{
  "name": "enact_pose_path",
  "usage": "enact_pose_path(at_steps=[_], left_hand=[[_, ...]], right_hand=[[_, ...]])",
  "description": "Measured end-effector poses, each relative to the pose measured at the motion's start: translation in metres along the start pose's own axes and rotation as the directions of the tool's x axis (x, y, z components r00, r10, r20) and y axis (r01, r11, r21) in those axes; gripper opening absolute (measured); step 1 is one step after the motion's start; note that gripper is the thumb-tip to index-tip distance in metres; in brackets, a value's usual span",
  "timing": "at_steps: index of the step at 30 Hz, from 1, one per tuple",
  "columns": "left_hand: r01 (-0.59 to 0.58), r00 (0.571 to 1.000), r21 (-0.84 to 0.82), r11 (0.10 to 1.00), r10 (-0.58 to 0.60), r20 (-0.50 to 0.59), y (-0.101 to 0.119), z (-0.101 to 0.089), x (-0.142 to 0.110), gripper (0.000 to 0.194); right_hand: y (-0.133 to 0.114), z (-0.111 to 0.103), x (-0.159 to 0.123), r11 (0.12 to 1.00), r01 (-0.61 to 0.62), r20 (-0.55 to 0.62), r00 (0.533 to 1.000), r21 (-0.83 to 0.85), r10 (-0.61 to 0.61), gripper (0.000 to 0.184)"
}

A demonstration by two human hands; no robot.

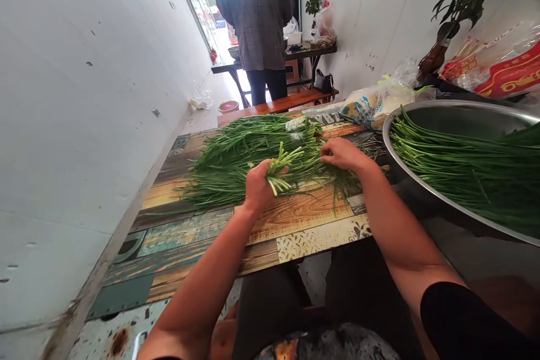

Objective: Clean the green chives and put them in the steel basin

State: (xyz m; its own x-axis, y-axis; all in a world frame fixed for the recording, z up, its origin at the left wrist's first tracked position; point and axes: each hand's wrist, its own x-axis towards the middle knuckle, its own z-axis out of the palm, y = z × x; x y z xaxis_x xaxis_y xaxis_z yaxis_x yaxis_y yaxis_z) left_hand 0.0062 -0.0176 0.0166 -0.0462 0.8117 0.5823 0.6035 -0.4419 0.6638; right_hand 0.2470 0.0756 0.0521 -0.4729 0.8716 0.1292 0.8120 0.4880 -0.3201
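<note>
My left hand [260,184] is closed round a small bunch of garlic chives [283,166], with the pale cut ends poking out on the right side. A large heap of garlic chives [240,143] lies spread on the table behind and left of that hand, its leaves pointing left. To the right, my right hand [342,154] hovers over a scatter of wilted trimmings [348,179]. Its thumb and fingers are pinched together, and what they hold, if anything, is too small to make out. Light-coloured ties [296,128] wrap part of the heap near its stem ends.
A big steel basin [405,166] full of chives stands at the right edge. Behind it are plastic bags [371,107] and a leafy plant in a brown bottle [434,59]. A bench [287,101] and a standing person [259,17] are beyond the wood-patterned table [304,211]. A white wall [84,124] runs along the left.
</note>
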Motion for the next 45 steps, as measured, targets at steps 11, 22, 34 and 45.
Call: enact_pose_path(at_steps=[11, 22, 34, 45], left_hand=[[0.02, 0.998, -0.026, 0.999, -0.018, 0.062, -0.007, 0.003, -0.002, 0.011], [0.096, 0.995, -0.122, 0.988, -0.091, 0.05, -0.004, -0.002, 0.002, 0.014], [0.099, 0.995, -0.083, 0.992, -0.1, -0.006, -0.006, 0.0, 0.003, 0.011], [0.077, 0.997, -0.057, 0.995, -0.078, -0.011, -0.005, -0.001, 0.003, 0.012]], right_hand=[[-0.04, -0.007, -0.013, 0.605, 0.271, -0.181, 0.961, 0.748, -0.207, 0.021], [-0.065, 0.024, -0.002, 0.34, 0.108, -0.116, 0.993, 0.934, 0.002, 0.033], [-0.042, 0.019, 0.006, 0.455, 0.017, -0.205, 0.907, 0.89, 0.367, 0.026], [-0.038, 0.014, -0.004, 0.903, 0.388, -0.555, 0.8, 0.186, -0.229, 0.027]])
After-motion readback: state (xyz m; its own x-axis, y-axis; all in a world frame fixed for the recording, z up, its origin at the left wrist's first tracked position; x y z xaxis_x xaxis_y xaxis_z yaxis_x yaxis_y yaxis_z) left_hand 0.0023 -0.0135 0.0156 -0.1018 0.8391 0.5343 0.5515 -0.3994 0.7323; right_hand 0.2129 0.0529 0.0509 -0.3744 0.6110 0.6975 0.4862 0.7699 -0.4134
